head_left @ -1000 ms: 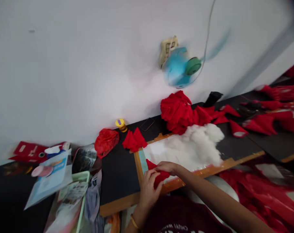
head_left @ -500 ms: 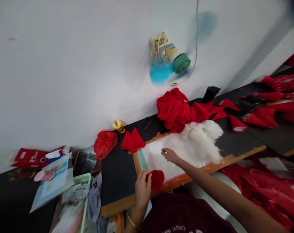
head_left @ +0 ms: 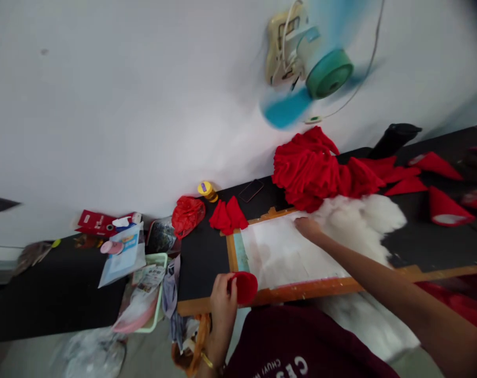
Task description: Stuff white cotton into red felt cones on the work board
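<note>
Near the table's front edge, my left hand [head_left: 224, 302] grips the rim of a red fabric cone [head_left: 245, 287], its round opening facing me. My right hand [head_left: 307, 228] reaches across the white sheet [head_left: 276, 252] to its far side, left of the white stuffing [head_left: 354, 223]. The right fingers are bunched and point away; whether they hold anything is too small to tell. Behind the stuffing lies a large pile of red fabric [head_left: 311, 168]. A few red pieces [head_left: 227, 215] rest at the sheet's far left corner.
A spinning blue fan [head_left: 329, 73] hangs on the wall. Along the back stand a red plastic bag [head_left: 188, 216], a yellow-lidded jar [head_left: 207, 191] and a phone [head_left: 251, 190]. Red cones [head_left: 447, 207] lie at right. A green-rimmed basket [head_left: 159, 294] is at left.
My right hand has moved away from me toward the far side of the white sheet. My left hand still holds the red cone. The camera view has shifted.
</note>
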Tool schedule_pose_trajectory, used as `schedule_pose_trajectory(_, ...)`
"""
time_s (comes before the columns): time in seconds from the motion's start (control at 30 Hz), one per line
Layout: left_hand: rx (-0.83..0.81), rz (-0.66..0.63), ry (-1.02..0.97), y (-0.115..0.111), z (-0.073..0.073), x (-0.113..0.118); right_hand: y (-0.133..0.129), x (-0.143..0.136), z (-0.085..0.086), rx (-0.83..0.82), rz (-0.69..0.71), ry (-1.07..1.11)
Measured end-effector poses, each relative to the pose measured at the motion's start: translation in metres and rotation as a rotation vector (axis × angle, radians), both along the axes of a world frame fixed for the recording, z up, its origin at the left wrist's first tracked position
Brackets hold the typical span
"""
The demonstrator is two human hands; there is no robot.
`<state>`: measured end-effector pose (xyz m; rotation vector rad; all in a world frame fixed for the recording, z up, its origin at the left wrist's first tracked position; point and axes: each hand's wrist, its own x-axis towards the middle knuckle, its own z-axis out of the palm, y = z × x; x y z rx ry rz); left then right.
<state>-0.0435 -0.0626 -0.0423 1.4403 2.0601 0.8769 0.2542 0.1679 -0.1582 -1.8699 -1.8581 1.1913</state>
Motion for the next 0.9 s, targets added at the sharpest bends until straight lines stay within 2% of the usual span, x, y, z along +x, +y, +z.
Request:
schedule_pose_trajectory(0.13, -0.005, -0.088, 0.017, 0.027, -0.013, 0.020, -0.023, 0.008, 0.019, -0.076, 0.015, 0.128)
schedule_pose_trajectory(0.27, -0.040, -0.188, -0.145, 0.055, -0.028, 0.059, -0.061, -0.001, 0.041, -0.107, -0.029, 0.314)
schedule_pose_trajectory(0.43, -0.152, -0.209, -0.460, 0.084, -0.022, 0.099, -0.096, -0.020, 0.071, -0.270, -0.061, 0.697)
schedule_pose_trajectory(0.57, -0.270, -0.214, -0.618, 0.097, -0.019, 0.103, -0.113, -0.023, 0.090, -0.176, -0.085, 0.809)
schedule_pose_trajectory(0.7, -0.161, -0.038, -0.596, 0.095, -0.025, 0.104, -0.126, -0.024, 0.091, -0.125, -0.040, 0.752)
schedule_pose_trajectory(0.8, -0.164, -0.028, -0.665, 0.090, -0.030, 0.110, -0.132, -0.032, 0.085, -0.153, -0.005, 0.737)
schedule_pose_trajectory(0.9, -0.256, -0.011, -0.779, 0.088, -0.033, 0.114, -0.133, -0.034, 0.079, -0.181, -0.045, 0.674)
